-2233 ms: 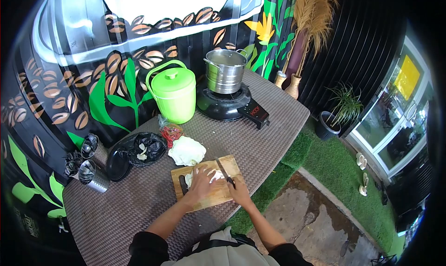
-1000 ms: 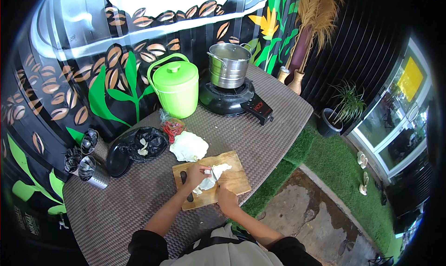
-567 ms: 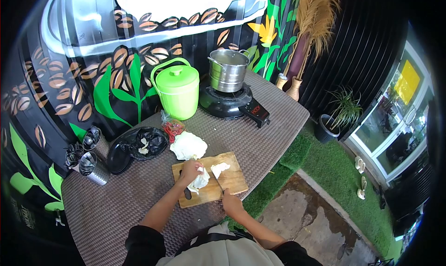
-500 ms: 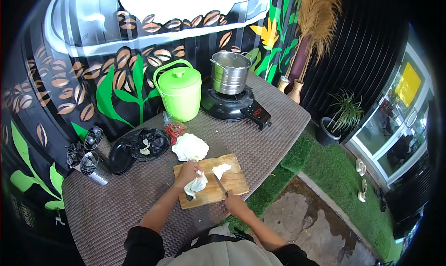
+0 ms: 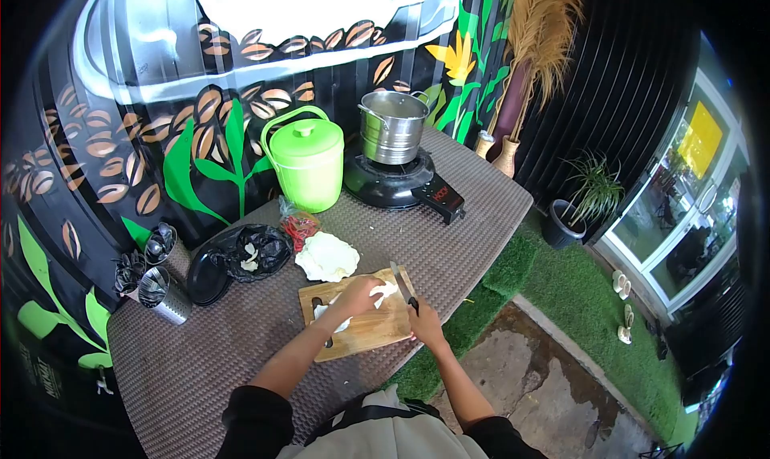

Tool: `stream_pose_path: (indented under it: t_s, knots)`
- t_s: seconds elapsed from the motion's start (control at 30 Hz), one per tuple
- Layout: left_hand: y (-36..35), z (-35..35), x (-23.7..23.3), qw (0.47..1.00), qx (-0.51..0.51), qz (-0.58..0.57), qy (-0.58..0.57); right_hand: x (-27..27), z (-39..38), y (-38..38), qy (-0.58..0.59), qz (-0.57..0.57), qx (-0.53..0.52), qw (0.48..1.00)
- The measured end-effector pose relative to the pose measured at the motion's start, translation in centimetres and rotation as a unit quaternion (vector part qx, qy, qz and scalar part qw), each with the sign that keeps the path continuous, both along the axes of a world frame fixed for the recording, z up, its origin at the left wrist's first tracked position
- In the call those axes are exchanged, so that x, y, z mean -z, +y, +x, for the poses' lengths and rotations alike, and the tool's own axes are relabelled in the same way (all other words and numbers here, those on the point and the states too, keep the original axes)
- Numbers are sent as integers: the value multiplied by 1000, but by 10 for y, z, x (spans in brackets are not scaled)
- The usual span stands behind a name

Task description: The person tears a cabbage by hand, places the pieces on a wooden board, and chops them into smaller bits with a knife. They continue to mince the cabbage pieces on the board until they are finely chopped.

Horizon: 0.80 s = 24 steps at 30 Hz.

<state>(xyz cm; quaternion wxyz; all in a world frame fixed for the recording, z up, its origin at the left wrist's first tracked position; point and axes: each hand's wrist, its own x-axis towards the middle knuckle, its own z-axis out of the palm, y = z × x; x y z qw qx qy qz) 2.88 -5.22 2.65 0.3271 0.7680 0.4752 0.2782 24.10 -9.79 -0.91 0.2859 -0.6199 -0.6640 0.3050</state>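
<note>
A wooden cutting board (image 5: 369, 331) lies near the table's front edge. On it are pale cabbage pieces (image 5: 385, 292), and my left hand (image 5: 358, 294) presses down on them. My right hand (image 5: 424, 325) grips a knife (image 5: 401, 283) by its dark handle, the blade pointing away from me just right of the left hand. A second dark-handled tool (image 5: 321, 324) lies on the board's left part, partly hidden by my left arm. A larger cabbage chunk (image 5: 326, 256) sits on the table just behind the board.
A green lidded bucket (image 5: 305, 161), a steel pot (image 5: 391, 126) on a black induction cooker (image 5: 397, 185), a black plate with a black bag (image 5: 241, 254), a bag of red chillies (image 5: 297, 222) and steel cutlery holders (image 5: 156, 286) stand on the woven table top (image 5: 473, 218). Grass lies to the right below.
My left hand let go of a lifted cabbage piece and moved right onto the pieces on the board. My right hand brought the knife from the board's front edge up beside it.
</note>
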Motion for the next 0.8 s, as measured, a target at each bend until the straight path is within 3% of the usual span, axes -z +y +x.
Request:
stream_pose_path:
  t_s: [0.03, 0.07, 0.2, 0.27, 0.33, 0.4, 0.47, 0.5, 0.57, 0.67, 0.8]
  knots:
    - [0, 8, 10, 989, -1, 140, 54, 3, -1, -2, 35, 13, 17, 999]
    - [3, 15, 21, 979, -21, 196, 49, 7, -2, -3, 69, 25, 34, 997]
    - [12, 20, 53, 980, -87, 159, 81, 4, 4, -12, 87, -6, 57, 995]
    - [17, 18, 56, 994, -90, 60, 29, 8, 10, -16, 94, 0, 62, 994]
    - [14, 17, 36, 988, -88, 112, 55, 18, 15, -18, 103, 4, 64, 993]
    - [10, 14, 13, 979, -88, 164, 81, 28, 17, -16, 66, 122, 48, 989]
    - [7, 13, 1, 938, -33, 307, 159, 32, 16, -16, 69, 100, 54, 991]
    - [7, 11, 5, 938, -33, 306, 160, 30, 14, -18, 71, 78, 59, 993]
    - [5, 4, 19, 899, 74, 351, 252, 24, 7, -22, 57, 81, 55, 994]
    - [-6, -2, 34, 929, 133, 256, 232, 16, 3, -25, 40, 67, 46, 996]
    - [-26, -1, 20, 948, 112, 230, 191, -2, 2, -29, 33, -10, 29, 999]
